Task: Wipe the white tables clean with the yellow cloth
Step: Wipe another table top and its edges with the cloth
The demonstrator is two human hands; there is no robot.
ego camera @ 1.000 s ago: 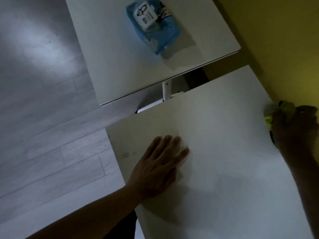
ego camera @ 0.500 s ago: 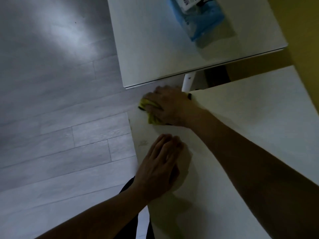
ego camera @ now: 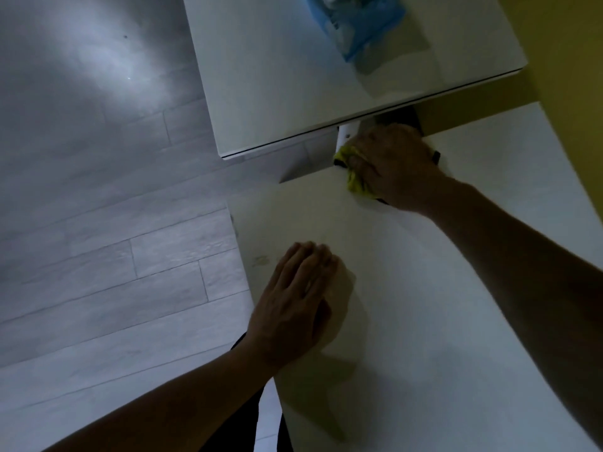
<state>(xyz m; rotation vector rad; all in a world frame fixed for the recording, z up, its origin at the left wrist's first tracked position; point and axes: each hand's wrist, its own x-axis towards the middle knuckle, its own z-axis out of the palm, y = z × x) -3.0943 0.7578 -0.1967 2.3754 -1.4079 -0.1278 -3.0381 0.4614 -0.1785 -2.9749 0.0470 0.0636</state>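
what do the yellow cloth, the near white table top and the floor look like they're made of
Yellow cloth: soft fabric, perhaps microfibre; it bunches and creases under the right hand.
Near white table: smooth matte board, likely laminate; flat, even, no grain, thin straight edge.
Floor: grey wood-look planks, probably laminate or vinyl; straight seams, faint grain, a soft sheen where light falls.

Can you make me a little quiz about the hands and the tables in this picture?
1. True or false: the right hand holds the crumpled yellow cloth against the far edge of the near white table.
2. What is the left hand doing? A) resting flat on the near white table B) lifting the blue plastic packet C) hanging over the grey plank floor
3. Which table holds the blue plastic packet?

Key: 1 true. 2 A. 3 the far white table.
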